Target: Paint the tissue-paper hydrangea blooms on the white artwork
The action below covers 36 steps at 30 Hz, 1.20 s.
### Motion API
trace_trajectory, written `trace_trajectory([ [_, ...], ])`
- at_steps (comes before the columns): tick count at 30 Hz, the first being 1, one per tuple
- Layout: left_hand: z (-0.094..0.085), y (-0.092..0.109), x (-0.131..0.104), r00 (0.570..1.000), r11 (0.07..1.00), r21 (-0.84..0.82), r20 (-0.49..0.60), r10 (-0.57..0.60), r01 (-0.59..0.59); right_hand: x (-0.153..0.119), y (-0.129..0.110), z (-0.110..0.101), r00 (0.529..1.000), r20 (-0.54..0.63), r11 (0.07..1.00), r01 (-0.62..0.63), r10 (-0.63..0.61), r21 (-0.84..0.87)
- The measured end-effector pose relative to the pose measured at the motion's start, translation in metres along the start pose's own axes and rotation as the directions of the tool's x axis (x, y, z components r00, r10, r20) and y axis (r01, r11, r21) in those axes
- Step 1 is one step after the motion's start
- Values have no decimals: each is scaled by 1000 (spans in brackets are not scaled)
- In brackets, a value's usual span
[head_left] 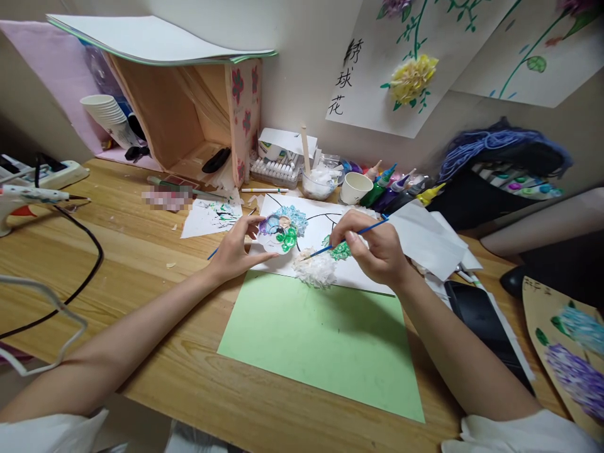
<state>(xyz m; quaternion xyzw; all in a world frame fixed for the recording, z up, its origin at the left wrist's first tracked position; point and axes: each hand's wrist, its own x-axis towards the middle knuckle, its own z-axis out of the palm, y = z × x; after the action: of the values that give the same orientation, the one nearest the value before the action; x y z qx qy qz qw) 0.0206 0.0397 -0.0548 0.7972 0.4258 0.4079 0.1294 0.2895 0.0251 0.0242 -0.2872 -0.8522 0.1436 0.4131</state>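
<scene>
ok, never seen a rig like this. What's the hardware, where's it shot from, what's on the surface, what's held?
No robot here: these are a person's bare hands, seen by one head-worn camera looking forward and down. The left hand holds a paint-smeared palette; the right hand holds a blue paintbrush, its tip at a white ruffled flower on white paper. Contact is hard to tell. On the wooden table are also a green sheet and a paper cup.
</scene>
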Motion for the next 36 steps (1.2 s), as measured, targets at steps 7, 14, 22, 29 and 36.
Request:
trace_trajectory([
  [7, -1, 2, 0, 1000, 1000, 4, 8, -11, 11, 1, 0, 6, 997, 52, 996, 52, -49, -65],
  [14, 0, 2, 0, 1000, 1000, -6, 3, -7, 7, 1, 3, 10, 993, 103, 990, 77, -65, -119],
  [22, 0, 2, -1, 1000, 1000, -12, 8, -15, 15, 1, 1, 7, 997, 58, 994, 63, -58, -84],
  [29, 0, 1, -1, 1000, 1000, -16, 1, -13, 13, 0, 3, 7, 995, 76, 991, 72, -64, -116],
  [36, 0, 2, -1, 1000, 1000, -15, 3, -3, 3, 0, 4, 5, 997, 67, 994, 50, -44, -92],
])
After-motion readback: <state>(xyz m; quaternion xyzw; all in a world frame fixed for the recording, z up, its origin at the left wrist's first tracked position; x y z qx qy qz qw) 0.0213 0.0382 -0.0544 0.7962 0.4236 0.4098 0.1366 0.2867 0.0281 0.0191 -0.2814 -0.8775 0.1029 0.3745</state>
